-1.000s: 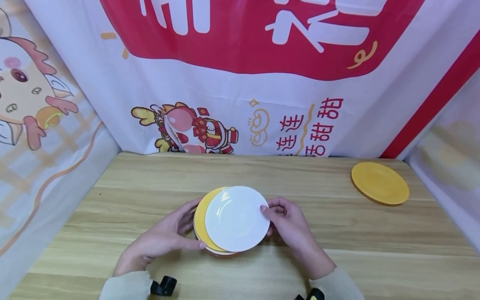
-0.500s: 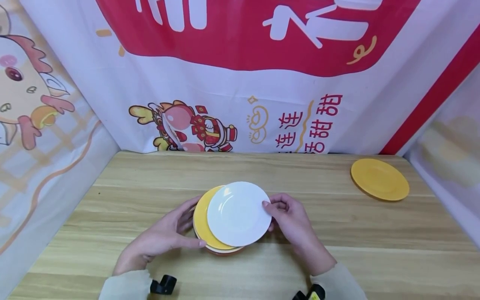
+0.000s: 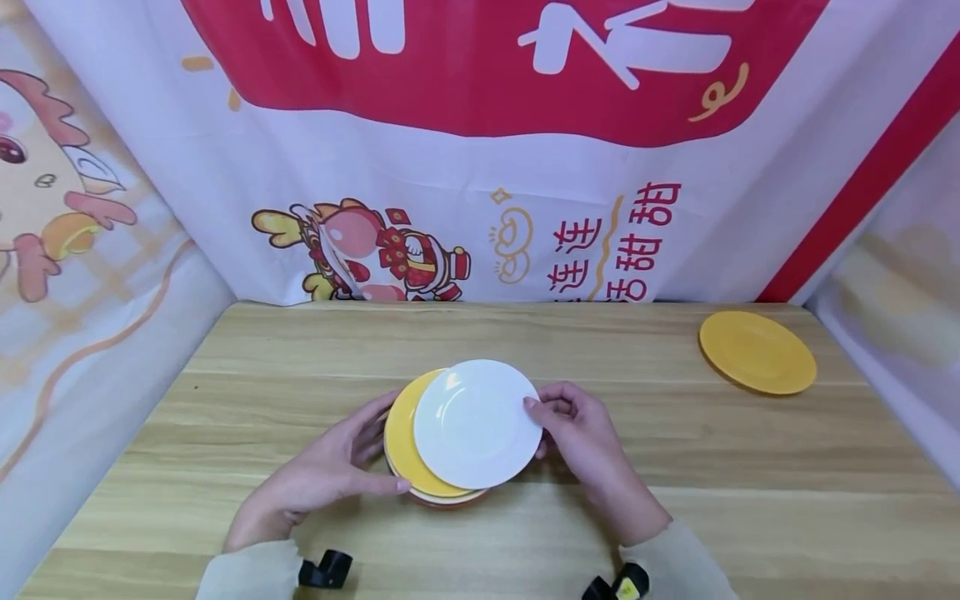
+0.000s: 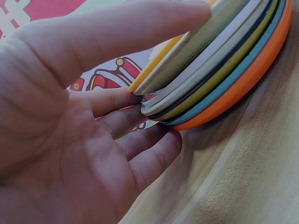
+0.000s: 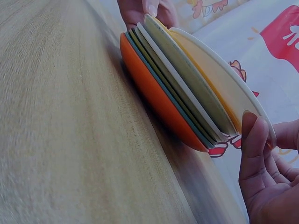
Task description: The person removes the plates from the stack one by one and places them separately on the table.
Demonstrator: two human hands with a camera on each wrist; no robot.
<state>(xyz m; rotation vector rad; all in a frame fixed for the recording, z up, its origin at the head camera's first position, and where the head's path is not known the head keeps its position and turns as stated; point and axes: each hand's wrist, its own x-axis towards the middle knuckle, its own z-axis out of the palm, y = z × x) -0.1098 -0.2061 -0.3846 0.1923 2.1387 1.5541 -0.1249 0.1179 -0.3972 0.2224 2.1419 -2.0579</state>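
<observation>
My right hand (image 3: 581,433) pinches the right edge of a white plate (image 3: 477,425), thumb on top and fingers beneath. The plate sits off-centre to the right over a yellow plate (image 3: 400,446) that tops a stack. In the right wrist view a wedge of space shows between the white plate and the yellow one. Below come several thin plates or dishes in pale, dark, olive and teal, and an orange dish (image 5: 154,93) at the bottom. My left hand (image 3: 326,471) holds the stack's left side, fingertips against the rims and thumb along the near edge.
Another yellow plate (image 3: 757,352) lies alone at the far right of the wooden table (image 3: 600,350). A printed white and red cloth (image 3: 465,208) hangs behind the table, with more cloth at both sides.
My right hand has shifted the white plate slightly right, so a bit more of the yellow plate shows. My left hand stays on the stack. The head view has tilted a little.
</observation>
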